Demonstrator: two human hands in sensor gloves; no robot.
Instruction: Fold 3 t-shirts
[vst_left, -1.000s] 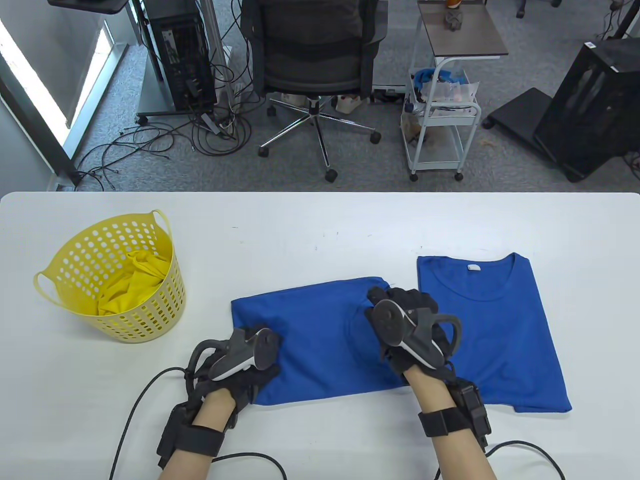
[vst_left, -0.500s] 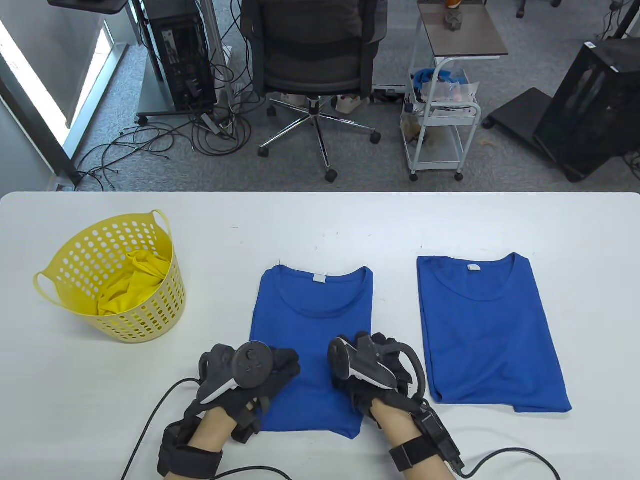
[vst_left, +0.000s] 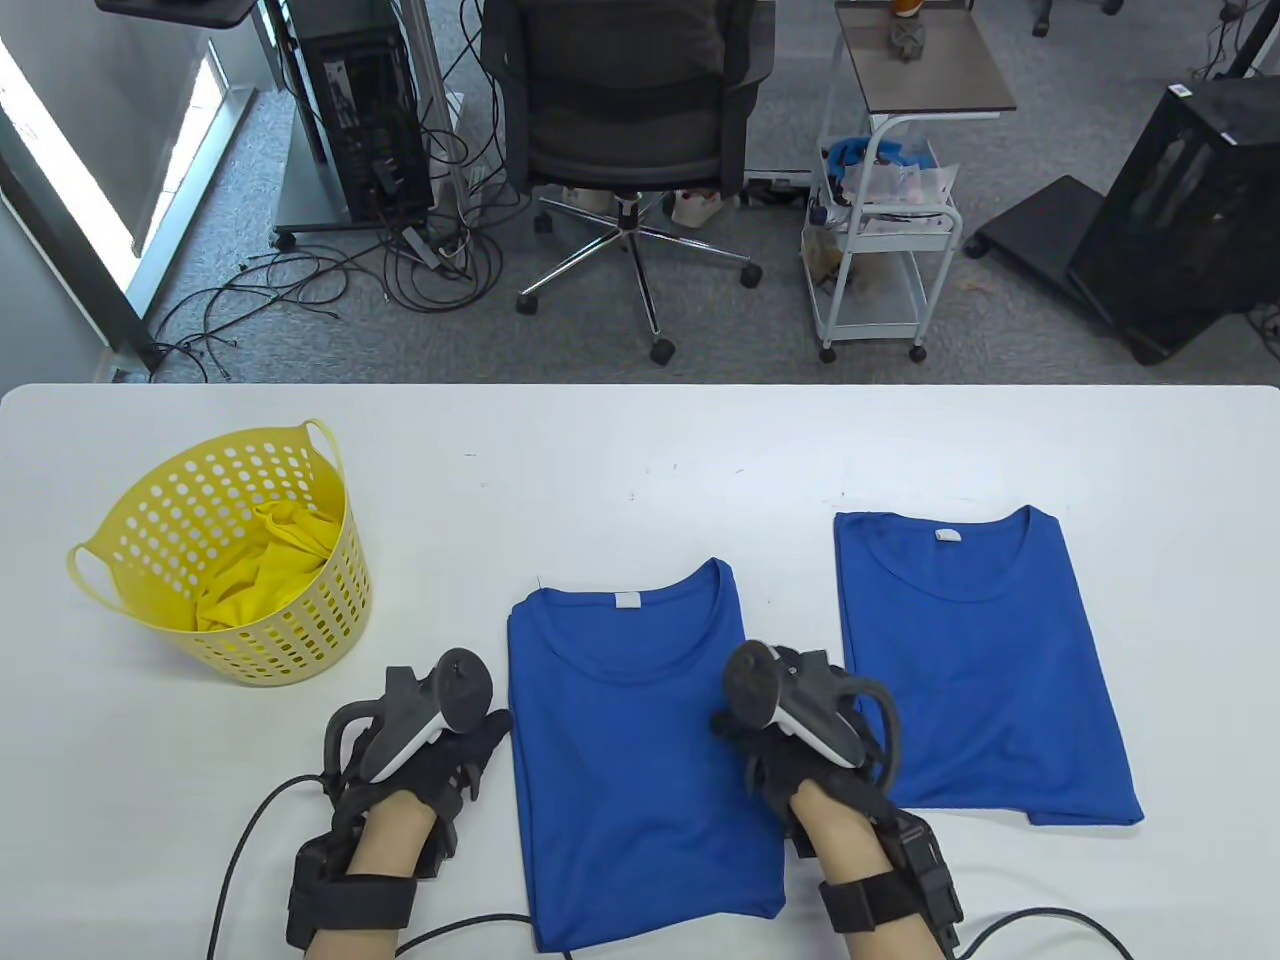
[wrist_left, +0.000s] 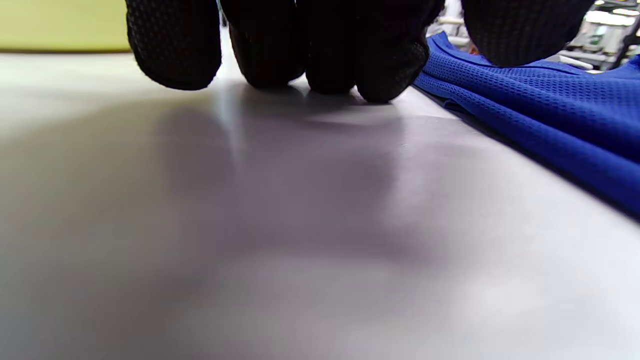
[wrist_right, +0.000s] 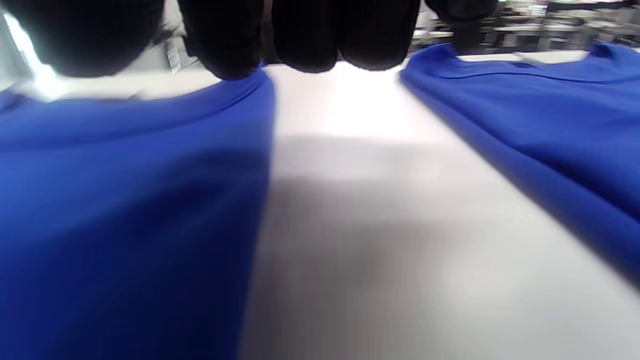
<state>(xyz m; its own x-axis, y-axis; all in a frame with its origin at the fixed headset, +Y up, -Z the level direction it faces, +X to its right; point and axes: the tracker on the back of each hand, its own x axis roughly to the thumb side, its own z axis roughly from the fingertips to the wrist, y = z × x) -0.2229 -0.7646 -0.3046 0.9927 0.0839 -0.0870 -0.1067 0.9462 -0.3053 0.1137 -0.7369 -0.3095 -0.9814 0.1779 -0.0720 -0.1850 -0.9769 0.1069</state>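
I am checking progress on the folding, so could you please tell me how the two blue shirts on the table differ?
The middle shirt lies between the left hand and right hand, close to the near table edge; the right-side shirt lies farther back, with no hand on it. The middle shirt sits fairly square to the table; the right-side shirt is angled slightly. Both are blue, lie flat and show a white neck label.

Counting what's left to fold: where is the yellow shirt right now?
In the table view, the yellow shirt lies bunched inside the yellow basket at the table's left, beyond the left hand.
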